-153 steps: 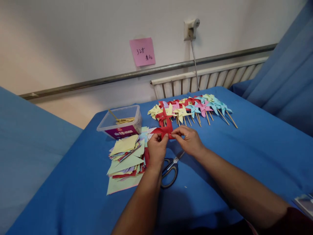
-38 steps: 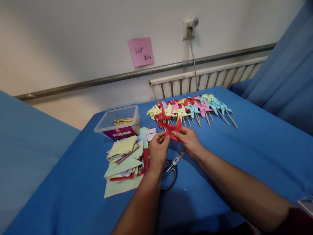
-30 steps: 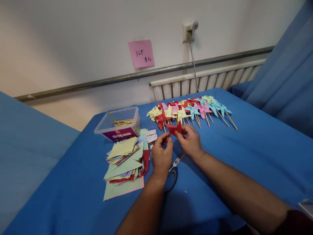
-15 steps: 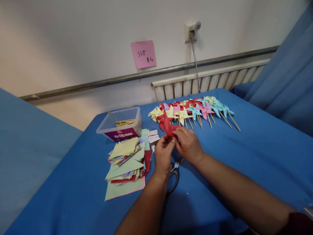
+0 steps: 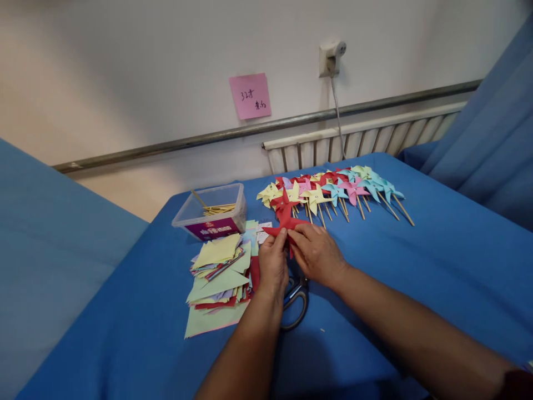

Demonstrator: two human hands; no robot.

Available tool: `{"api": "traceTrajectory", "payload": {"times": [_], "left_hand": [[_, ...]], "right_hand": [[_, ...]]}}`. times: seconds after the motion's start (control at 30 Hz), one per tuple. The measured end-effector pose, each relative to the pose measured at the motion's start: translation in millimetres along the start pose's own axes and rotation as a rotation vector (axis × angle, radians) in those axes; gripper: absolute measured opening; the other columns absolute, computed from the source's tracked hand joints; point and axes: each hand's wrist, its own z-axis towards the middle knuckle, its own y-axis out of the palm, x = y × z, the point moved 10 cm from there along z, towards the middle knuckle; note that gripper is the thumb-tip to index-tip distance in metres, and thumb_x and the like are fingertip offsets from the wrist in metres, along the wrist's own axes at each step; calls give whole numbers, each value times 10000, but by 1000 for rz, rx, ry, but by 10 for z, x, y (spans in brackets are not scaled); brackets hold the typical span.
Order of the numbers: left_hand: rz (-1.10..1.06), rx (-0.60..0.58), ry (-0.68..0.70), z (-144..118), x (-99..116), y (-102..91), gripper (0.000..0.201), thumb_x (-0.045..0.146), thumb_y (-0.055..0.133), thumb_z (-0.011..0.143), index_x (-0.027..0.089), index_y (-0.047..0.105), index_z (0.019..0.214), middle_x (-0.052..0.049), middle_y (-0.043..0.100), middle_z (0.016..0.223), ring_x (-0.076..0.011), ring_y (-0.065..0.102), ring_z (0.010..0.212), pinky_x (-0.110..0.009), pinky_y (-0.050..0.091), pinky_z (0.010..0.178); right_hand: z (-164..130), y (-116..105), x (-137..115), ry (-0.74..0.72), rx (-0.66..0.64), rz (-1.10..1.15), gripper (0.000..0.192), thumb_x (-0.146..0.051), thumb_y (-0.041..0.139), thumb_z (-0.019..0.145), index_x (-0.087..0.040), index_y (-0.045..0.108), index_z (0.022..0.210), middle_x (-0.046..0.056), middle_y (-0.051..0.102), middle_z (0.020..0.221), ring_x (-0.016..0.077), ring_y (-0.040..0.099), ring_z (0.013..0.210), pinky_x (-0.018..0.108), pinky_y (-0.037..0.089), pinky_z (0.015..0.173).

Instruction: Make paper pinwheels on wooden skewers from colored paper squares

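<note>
Between my two hands is a red paper pinwheel (image 5: pixel 285 221), its pointed blades spread out in a star. My left hand (image 5: pixel 273 261) pinches it near the centre with the thumb on top. From the other side, my right hand (image 5: pixel 318 253) grips it with fingers and thumb close to the middle. Whether a stick is attached to it I cannot tell. Below my hands, dark-handled scissors (image 5: pixel 296 311) lie on the blue cloth, partly hidden by my left wrist. Beyond them rest several finished pinwheels (image 5: pixel 317 195) on sticks, in yellow, red, pink and blue.
Left of my hands lies a stack of coloured paper pieces (image 5: pixel 219 289). Behind it stands a clear plastic box (image 5: pixel 212 219) holding thin sticks (image 5: pixel 220 209). Small white labelled packets (image 5: pixel 263 232) sit beside the paper. A radiator (image 5: pixel 308 154) runs along the wall.
The red paper, bunched and partly covered before, now shows its blades spread open, facing me. My fingers have come together at its centre. The whole view has shifted slightly.
</note>
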Motion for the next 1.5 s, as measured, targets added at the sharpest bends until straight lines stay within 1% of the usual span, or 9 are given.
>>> {"api": "traceTrajectory", "payload": {"times": [0.3,0.5,0.7,0.8,0.9,1.0,1.13,1.4,1.5], "left_hand": [[21,53,-4,11,25,-76,221,258,794,614,119,634,679,8,644,609,-85,563,547,-203,427,580],[32,65,-31,10,8,-84,232,262,797,590,120,632,669,-4,657,610,-93,565,531,-214,434,571],[115,89,-58,-1,-21,-92,260,300,798,568,119,631,652,0,633,575,-85,525,482,-208,397,513],[142,57,-68,-23,-37,-50,269,318,801,566,122,647,666,0,631,568,-93,530,490,-213,400,516],[173,22,-79,-48,-44,-14,279,340,799,572,121,667,683,-6,635,565,-96,530,483,-214,395,507],[193,0,-96,-68,-46,2,284,348,798,576,118,673,687,-19,655,588,-97,538,487,-215,398,509],[193,-15,-104,-86,-26,17,272,340,795,584,118,669,677,-18,656,586,-93,531,482,-211,387,501],[180,-94,-81,-104,4,111,296,256,807,572,126,719,823,-61,728,789,-128,635,676,-247,471,705],[200,-83,-77,-89,-19,85,278,263,797,587,124,723,816,-59,724,759,-131,633,653,-252,473,689]], "right_hand": [[-17,-31,3,2,5,110,310,-208,489,886,-176,593,1176,114,617,1043,242,550,929,390,458,803],[-49,-117,97,58,92,245,206,-221,477,908,-183,643,1023,93,631,962,211,583,886,352,477,794],[-103,-180,488,346,229,333,146,-339,571,861,-205,628,865,36,613,840,156,569,697,303,459,665],[-152,-65,734,523,234,409,242,-410,659,770,-204,632,894,21,609,844,132,529,602,300,443,610],[-168,204,859,631,134,659,260,-437,680,727,-205,661,844,11,628,760,130,512,571,289,430,572],[-184,454,847,717,49,1044,260,-440,708,685,-194,655,751,1,635,676,135,540,585,282,443,582],[-194,540,772,780,37,1323,289,-405,770,615,-189,660,771,-7,664,729,137,579,668,280,458,669],[-191,471,743,772,85,1290,300,-446,739,643,-182,615,710,-39,584,629,110,482,588,246,381,589],[-188,474,738,757,77,1280,284,-435,728,656,-188,598,706,-49,543,609,102,442,568,237,357,560]]}}
